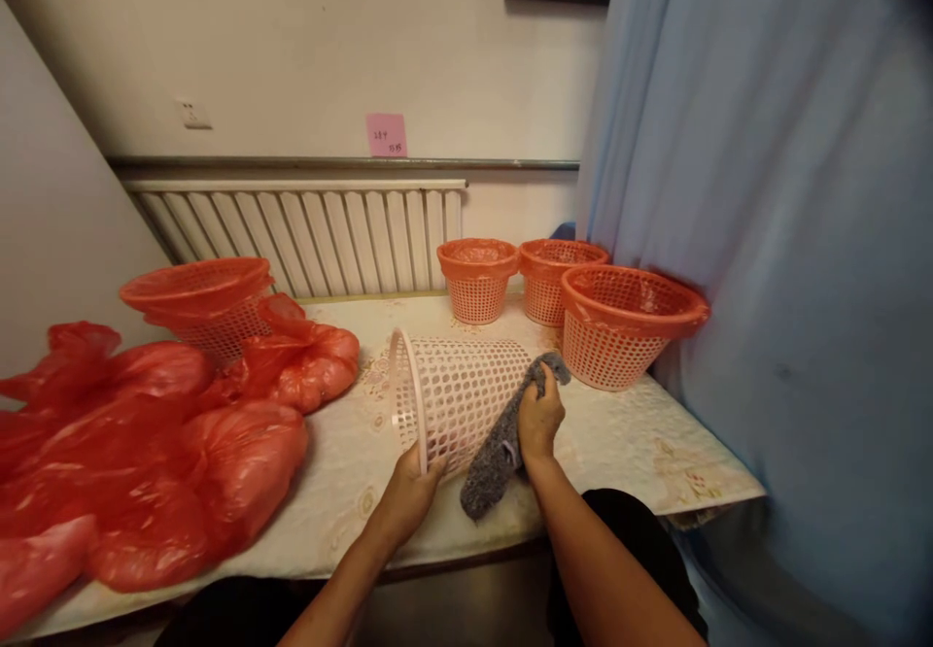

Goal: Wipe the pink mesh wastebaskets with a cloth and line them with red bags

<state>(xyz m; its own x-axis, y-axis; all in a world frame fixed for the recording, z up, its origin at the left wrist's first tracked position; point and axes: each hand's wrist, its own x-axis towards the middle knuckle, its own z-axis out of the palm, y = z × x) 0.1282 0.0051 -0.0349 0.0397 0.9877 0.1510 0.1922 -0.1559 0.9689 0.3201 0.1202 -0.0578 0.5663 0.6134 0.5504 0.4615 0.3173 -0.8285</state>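
Note:
A pale pink mesh basket (466, 385) lies on its side over the patterned tablecloth, its open rim facing left and its base to the right. My left hand (408, 496) grips the lower part of the rim, some fingers hidden inside the basket. A grey cloth (492, 467) hangs from my right hand (539, 419), whose fingers are closed on it beside the basket's base. The cloth touches the basket's lower right side.
Three baskets lined with red bags (477, 283) (558, 283) (616, 336) stand at the back right. Another lined basket (211, 307) stands behind a heap of red plastic bags (167, 462) at left. A blue curtain (765, 239) borders the table (656, 443) on the right.

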